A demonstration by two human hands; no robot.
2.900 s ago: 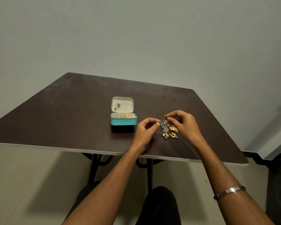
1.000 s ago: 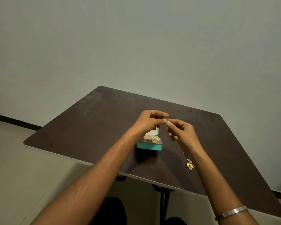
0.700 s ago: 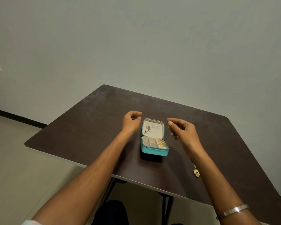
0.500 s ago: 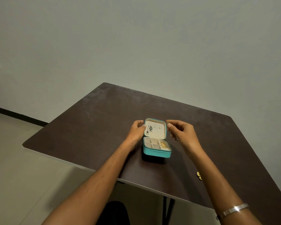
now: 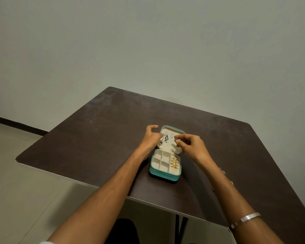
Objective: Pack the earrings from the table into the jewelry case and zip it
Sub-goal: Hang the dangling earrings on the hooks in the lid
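Note:
A teal jewelry case (image 5: 163,176) stands open on the dark table (image 5: 99,138), its cream lid (image 5: 169,147) upright. A silver earring (image 5: 166,137) hangs in the lid, and gold earrings (image 5: 175,162) fill the right tray compartments. My left hand (image 5: 151,138) holds the lid's left edge. My right hand (image 5: 190,145) pinches a small silver earring (image 5: 175,139) against the lid's inside. A few loose earrings (image 5: 223,172) show on the table behind my right forearm, mostly hidden.
The table's near edge (image 5: 81,180) runs diagonally below my forearms, with its legs (image 5: 180,226) underneath. A plain wall stands behind the table and a tiled floor (image 5: 16,191) lies to the left. A metal bracelet (image 5: 245,220) circles my right wrist.
My hands left the earring pile and came to the case. The left hand took the lid's edge, and the right hand brought a silver earring up to the lid's inside.

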